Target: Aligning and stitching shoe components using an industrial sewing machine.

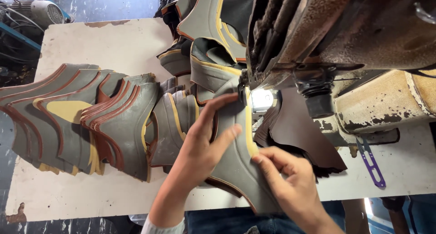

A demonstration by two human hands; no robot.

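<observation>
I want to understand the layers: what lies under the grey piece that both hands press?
Under the grey piece pressed by the left hand and right hand, a dark brown sheet sticks out right. The table beneath is covered.

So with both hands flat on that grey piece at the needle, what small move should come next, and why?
Probably ease the grey shoe-upper piece a little further toward the needle. Its yellow-trimmed edge already lies under the sewing machine head, the left hand presses it flat, and the right hand pinches that edge, so both are placed to guide it.
</observation>
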